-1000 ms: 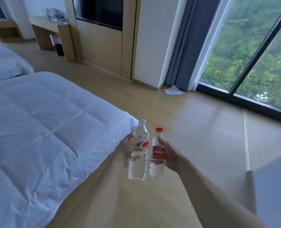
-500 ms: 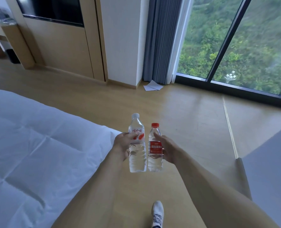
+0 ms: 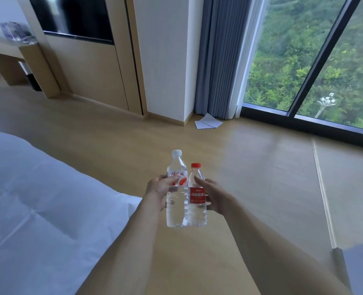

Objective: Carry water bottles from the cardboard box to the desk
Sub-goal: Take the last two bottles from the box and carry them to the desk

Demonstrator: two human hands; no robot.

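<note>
Two clear plastic water bottles held upright side by side, touching, out in front over the light wooden floor (image 3: 250, 171). Taller clear bottle with white cap and red-and-white label (image 3: 177, 194) gripped in the left hand (image 3: 158, 189), thumb across the label, fingers curled round the back. Shorter clear bottle with red cap and red rectangular label (image 3: 196, 201) gripped in the right hand (image 3: 215, 195), thumb (image 3: 198, 179) laid along the bottle's shoulder, remaining fingers wrapped behind and mostly hidden. Both forearms bare, reaching up from the lower edge of the view.

White quilted bed (image 3: 38, 209) on the left, its corner just beside the left forearm. Light wooden desk surface (image 3: 5, 44) far off at upper left, well apart from the bottles, with a blurred clear-wrapped bundle (image 3: 14, 31) on top. Dark wall-mounted screen (image 3: 74, 15) in a wooden panel to the right of it. Grey pleated curtain (image 3: 221, 56) beside a tall dark-framed window (image 3: 312, 60) looking onto green trees. White folded paper (image 3: 208, 123) on the floor at the foot of the curtain.
</note>
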